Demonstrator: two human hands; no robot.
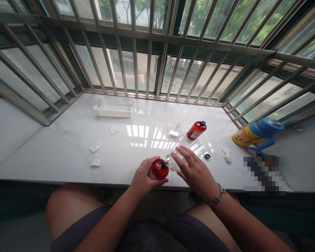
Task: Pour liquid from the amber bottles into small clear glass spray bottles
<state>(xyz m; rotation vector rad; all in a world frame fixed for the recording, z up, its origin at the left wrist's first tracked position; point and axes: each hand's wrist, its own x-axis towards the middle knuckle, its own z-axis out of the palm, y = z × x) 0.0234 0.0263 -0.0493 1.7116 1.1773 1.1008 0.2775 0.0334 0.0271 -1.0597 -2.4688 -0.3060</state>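
Observation:
My left hand [144, 175] is wrapped round a red bottle [160, 171], uncapped as far as I can see, at the table's front edge. In my right hand [195, 171] a small clear bottle [174, 164] lies tilted, gripped between thumb and fingers. Its neck points left and meets the red bottle's mouth; whether they touch I cannot tell. A black cap [207, 156] lies on the table right of my right hand. Beyond my hands stand a second clear bottle [175, 130] and a second red bottle [196, 131] with a black cap.
A white perforated basket [114, 107] sits at the back left of the white table [68, 147]. Crumpled tissues [95, 147] lie on the left, another tissue [226, 154] on the right. A blue and yellow flask [252, 134] stands far right. Metal window bars [149, 70] bound the back.

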